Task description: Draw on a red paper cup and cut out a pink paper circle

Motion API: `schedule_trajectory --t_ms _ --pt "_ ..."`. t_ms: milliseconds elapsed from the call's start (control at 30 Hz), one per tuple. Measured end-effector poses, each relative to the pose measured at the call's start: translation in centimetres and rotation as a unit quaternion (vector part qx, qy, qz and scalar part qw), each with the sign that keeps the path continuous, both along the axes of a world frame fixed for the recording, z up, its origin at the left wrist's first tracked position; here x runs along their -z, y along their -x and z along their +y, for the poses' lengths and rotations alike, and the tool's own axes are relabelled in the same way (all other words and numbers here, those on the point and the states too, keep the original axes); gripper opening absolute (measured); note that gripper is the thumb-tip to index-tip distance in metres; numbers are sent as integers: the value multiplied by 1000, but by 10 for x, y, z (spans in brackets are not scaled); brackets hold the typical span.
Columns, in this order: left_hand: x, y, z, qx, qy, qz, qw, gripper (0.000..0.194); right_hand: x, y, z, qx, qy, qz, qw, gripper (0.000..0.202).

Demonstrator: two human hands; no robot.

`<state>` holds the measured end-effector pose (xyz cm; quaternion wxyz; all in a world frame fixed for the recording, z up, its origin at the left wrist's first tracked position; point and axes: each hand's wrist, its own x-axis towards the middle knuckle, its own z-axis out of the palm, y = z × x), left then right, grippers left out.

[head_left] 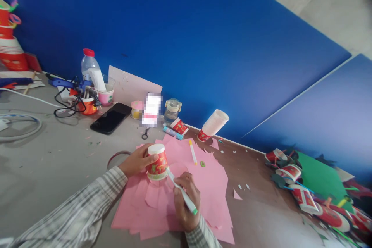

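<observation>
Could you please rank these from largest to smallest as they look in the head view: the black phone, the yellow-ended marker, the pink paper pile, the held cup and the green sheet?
1. Pink paper pile
2. Green sheet
3. Black phone and held cup, too alike to rank
4. Yellow-ended marker

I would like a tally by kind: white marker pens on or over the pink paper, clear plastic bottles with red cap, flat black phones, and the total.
White marker pens: 2 (green-ended pen in right hand, yellow-capped pen on pink paper)
Clear red-capped plastic bottle: 1
Flat black phone: 1
Total: 4
</observation>
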<state>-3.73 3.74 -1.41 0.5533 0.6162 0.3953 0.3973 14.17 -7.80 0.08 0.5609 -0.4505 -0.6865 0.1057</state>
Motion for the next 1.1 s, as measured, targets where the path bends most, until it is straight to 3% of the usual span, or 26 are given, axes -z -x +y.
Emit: schedule_trajectory --t_ms 1100 --pt "4 1 1 2 12 -15 1000 63 -1 3 -3 -3 16 -20 1000 17"
